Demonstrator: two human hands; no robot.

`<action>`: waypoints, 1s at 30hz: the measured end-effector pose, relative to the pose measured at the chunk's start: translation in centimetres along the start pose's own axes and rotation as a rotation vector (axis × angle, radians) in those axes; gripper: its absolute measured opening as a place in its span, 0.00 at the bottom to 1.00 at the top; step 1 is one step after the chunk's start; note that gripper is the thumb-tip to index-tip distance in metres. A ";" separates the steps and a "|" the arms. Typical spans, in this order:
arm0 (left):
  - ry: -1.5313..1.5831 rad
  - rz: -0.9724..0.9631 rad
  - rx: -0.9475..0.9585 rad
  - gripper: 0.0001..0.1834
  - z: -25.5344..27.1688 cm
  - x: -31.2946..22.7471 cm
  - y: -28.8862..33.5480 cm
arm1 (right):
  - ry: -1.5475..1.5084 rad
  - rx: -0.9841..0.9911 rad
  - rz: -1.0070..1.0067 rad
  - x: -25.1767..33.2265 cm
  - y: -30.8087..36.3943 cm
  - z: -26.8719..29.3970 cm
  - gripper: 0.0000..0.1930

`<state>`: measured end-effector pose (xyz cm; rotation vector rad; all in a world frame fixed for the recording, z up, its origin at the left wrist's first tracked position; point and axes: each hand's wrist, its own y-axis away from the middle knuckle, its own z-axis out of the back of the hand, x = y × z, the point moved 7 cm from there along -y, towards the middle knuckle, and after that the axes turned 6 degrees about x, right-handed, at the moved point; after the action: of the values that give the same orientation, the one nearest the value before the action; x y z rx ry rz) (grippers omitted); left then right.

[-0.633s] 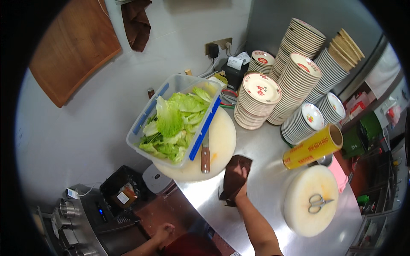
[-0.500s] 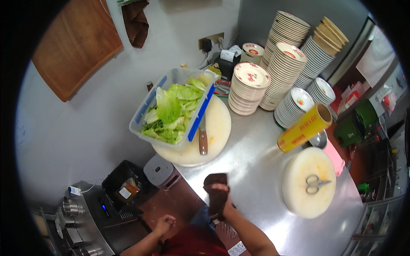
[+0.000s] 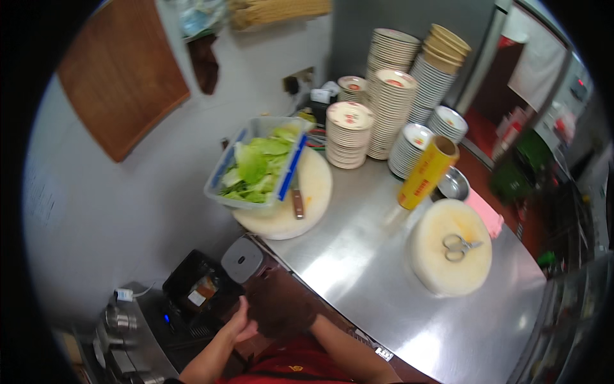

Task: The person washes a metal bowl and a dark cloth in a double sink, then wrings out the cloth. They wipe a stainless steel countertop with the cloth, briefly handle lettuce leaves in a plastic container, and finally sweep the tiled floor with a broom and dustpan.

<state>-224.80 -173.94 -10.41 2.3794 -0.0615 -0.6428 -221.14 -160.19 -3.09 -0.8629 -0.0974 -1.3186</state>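
A dark brown cloth (image 3: 278, 308) hangs in front of my body, over the floor just off the table's near left edge. My right hand (image 3: 316, 321) grips it from the right, its fingers mostly hidden by the cloth. My left hand (image 3: 241, 324) is raised at the cloth's left side, fingers stretched out and holding nothing; whether it touches the cloth I cannot tell. On the steel table (image 3: 345, 256) beyond, a clear plastic box (image 3: 214, 189) of lettuce leaves (image 3: 252, 163) rests on a round white chopping board (image 3: 316, 182). A wooden-handled knife (image 3: 298, 203) lies beside the box.
Stacked plates (image 3: 348, 134) and bowls (image 3: 409, 150) stand at the back. A yellow film roll (image 3: 425, 176) stands near a metal bowl (image 3: 454, 184). Scissors (image 3: 457, 248) lie on a second round board (image 3: 448, 275). Below left are a black bin (image 3: 192, 269) and a lidded pale appliance (image 3: 243, 259).
My right hand has carried the brown cloth leftward and down, off the table's edge. My left hand has risen slightly and opened beside it. The view has shifted.
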 end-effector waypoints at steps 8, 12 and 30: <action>-0.556 -0.212 0.270 0.20 -14.1 -4.9 -11.0 | 0.583 0.219 -0.173 -8.2 9.4 12.1 0.20; -1.046 -0.310 0.228 0.18 -11.3 -7.5 -15.0 | 0.386 0.773 -0.821 -15.3 21.3 12.9 0.25; -0.993 -0.633 -0.335 0.32 -3.0 -42.9 -14.2 | 0.409 0.123 -0.648 -23.0 -34.2 4.9 0.16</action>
<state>-262.79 -152.30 1.34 1.5307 0.3538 -1.9026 -255.67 -138.64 5.26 -0.4483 -0.1411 -2.0489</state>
